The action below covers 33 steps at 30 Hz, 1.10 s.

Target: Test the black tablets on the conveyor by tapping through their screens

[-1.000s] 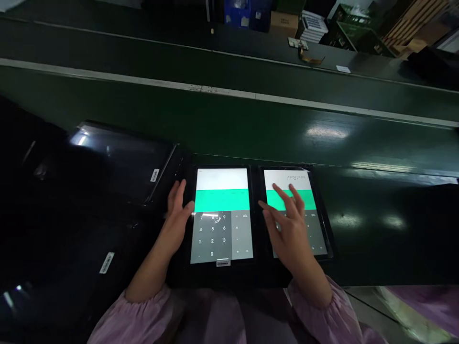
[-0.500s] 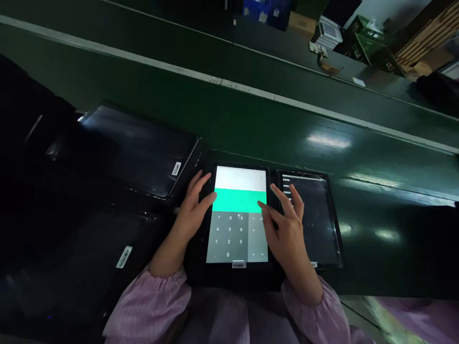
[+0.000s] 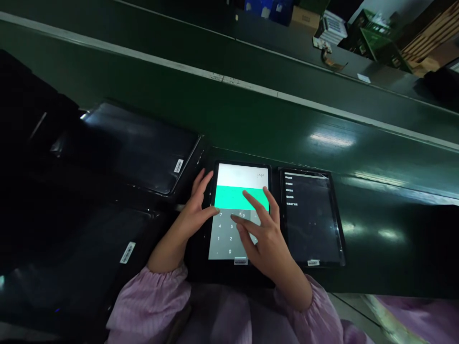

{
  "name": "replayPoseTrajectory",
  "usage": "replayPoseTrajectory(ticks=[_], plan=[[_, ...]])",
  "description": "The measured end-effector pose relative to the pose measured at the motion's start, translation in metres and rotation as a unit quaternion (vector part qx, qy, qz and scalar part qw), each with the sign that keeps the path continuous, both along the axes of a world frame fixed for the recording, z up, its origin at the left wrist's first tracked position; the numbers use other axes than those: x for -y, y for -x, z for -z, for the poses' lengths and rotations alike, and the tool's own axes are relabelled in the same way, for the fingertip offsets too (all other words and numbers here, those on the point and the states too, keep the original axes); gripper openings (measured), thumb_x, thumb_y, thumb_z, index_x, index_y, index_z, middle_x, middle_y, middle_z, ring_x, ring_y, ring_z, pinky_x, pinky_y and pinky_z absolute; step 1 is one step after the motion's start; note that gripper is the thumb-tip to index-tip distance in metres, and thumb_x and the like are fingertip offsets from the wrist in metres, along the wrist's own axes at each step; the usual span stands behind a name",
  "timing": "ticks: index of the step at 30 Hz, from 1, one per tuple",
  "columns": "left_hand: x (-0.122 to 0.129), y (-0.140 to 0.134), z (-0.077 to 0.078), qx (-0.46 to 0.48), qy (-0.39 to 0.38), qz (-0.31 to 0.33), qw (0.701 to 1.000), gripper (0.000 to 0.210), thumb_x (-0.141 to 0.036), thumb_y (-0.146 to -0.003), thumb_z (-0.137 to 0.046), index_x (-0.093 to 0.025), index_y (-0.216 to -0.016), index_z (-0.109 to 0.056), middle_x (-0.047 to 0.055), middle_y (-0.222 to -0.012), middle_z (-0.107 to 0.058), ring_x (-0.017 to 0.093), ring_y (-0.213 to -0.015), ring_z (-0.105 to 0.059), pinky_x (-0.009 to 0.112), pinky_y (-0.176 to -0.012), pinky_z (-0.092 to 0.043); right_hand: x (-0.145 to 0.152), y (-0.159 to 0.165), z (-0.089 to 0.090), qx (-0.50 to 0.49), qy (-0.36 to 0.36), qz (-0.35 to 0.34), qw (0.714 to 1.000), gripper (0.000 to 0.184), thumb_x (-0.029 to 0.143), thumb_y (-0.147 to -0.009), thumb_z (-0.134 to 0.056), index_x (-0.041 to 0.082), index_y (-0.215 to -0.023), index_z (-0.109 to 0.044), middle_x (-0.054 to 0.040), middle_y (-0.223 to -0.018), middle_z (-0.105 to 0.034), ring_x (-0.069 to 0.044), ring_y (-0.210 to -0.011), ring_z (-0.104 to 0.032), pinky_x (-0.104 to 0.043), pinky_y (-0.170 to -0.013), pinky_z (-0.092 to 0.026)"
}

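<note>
A tablet [image 3: 222,239] with a lit calculator screen lies in front of me; characters stand in its white top band above a green band and grey number keys. My left hand [image 3: 195,210] is at its left edge, fingers spread, with the thumb over the screen by the 7 key. Over the keypad is my right hand [image 3: 263,231], its fingers apart and the index fingertip at the 8 key. It covers part of the keys on the right. Neither hand grips anything.
A second tablet [image 3: 311,224] with a dark screen and lines of text lies to the right. More dark tablets, one wrapped [image 3: 139,148] and one nearer [image 3: 82,258], lie on the left. Across the green bench [image 3: 251,119] runs a pale strip. Boxes [image 3: 304,16] stand at the back.
My right hand has moved left from the screen's right edge to the number keys. The top band now shows several characters instead of one mark. My left thumb has moved slightly down.
</note>
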<state>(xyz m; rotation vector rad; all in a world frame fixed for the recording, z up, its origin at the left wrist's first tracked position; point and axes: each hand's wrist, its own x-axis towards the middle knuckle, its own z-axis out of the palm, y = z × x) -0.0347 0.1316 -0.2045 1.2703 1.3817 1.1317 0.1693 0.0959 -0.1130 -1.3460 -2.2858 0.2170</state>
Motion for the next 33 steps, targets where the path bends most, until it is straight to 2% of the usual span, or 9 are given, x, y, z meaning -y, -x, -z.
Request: replayPoseTrajectory(ticks=[3,6,9,11,17,21,27,33], plan=[[0.000,0.004,-0.003,-0.014,0.002,0.031,0.999,0.091,-0.026,-0.080,-0.072,-0.041,-0.163,-0.039,0.001,-0.182,-0.014,0.037,-0.167,-0.012,0.057,-0.130,-0.028,0.000,0.001,0.002,-0.009,-0.003,0.006,1.000,0.033,0.021,-0.104,-0.054,0.029,-0.115,-0.084,-0.0072,-0.153,-0.064,-0.040,-0.161,-0.033,-0.068,-0.115,-0.052],[0.000,0.005,-0.006,-0.026,0.013,0.058,0.998,0.095,-0.026,-0.078,-0.074,-0.038,-0.165,-0.037,0.005,-0.182,-0.012,0.039,-0.167,-0.010,0.059,-0.130,-0.026,-0.005,-0.012,0.004,-0.033,-0.053,0.065,0.996,0.035,0.022,-0.106,-0.050,0.028,-0.111,-0.085,-0.0074,-0.146,-0.069,-0.037,-0.155,-0.043,-0.065,-0.112,-0.056],[0.000,0.003,-0.005,-0.018,0.008,0.037,0.999,0.095,-0.024,-0.077,-0.072,-0.038,-0.165,-0.038,0.004,-0.182,-0.011,0.039,-0.167,-0.010,0.060,-0.129,-0.028,-0.011,-0.026,0.008,-0.020,-0.080,0.138,0.987,0.035,0.028,-0.107,-0.051,0.027,-0.105,-0.086,-0.0078,-0.142,-0.072,-0.038,-0.150,-0.048,-0.066,-0.108,-0.057],[0.001,0.001,-0.002,-0.003,0.004,0.017,1.000,0.091,-0.023,-0.078,-0.069,-0.040,-0.163,-0.041,0.001,-0.182,-0.013,0.038,-0.167,-0.014,0.059,-0.130,-0.028,-0.014,-0.029,0.010,-0.009,-0.074,0.157,0.985,0.036,0.031,-0.108,-0.051,0.028,-0.103,-0.086,-0.0080,-0.141,-0.072,-0.039,-0.150,-0.048,-0.068,-0.107,-0.057],[0.001,-0.003,0.003,0.003,0.003,-0.008,1.000,0.087,-0.019,-0.077,-0.065,-0.041,-0.159,-0.047,-0.002,-0.180,-0.022,0.036,-0.166,-0.017,0.057,-0.130,-0.030,-0.015,-0.020,0.013,-0.005,-0.055,0.122,0.991,0.037,0.029,-0.108,-0.048,0.028,-0.112,-0.085,-0.0085,-0.149,-0.067,-0.040,-0.157,-0.037,-0.074,-0.117,-0.045],[0.000,-0.003,0.001,-0.002,0.003,-0.004,1.000,0.087,-0.020,-0.077,-0.063,-0.040,-0.160,-0.046,-0.001,-0.179,-0.023,0.036,-0.165,-0.021,0.059,-0.130,-0.030,-0.014,-0.017,0.011,-0.001,-0.070,0.113,0.991,0.037,0.028,-0.108,-0.048,0.029,-0.113,-0.084,-0.0073,-0.148,-0.067,-0.040,-0.157,-0.039,-0.072,-0.117,-0.047],[0.000,-0.003,-0.001,0.001,0.005,-0.009,1.000,0.085,-0.020,-0.077,-0.062,-0.038,-0.159,-0.048,0.000,-0.179,-0.023,0.035,-0.166,-0.018,0.058,-0.131,-0.028,-0.015,-0.022,0.010,0.000,-0.066,0.118,0.991,0.036,0.029,-0.108,-0.049,0.029,-0.112,-0.084,-0.0071,-0.148,-0.068,-0.039,-0.155,-0.041,-0.069,-0.113,-0.050],[0.000,-0.003,-0.001,-0.002,0.006,-0.009,1.000,0.085,-0.020,-0.078,-0.062,-0.040,-0.159,-0.047,-0.001,-0.179,-0.024,0.035,-0.166,-0.018,0.057,-0.131,-0.029,-0.015,-0.027,0.010,-0.017,-0.053,0.124,0.991,0.034,0.029,-0.107,-0.051,0.028,-0.111,-0.084,-0.0074,-0.149,-0.067,-0.039,-0.154,-0.040,-0.070,-0.115,-0.048]])
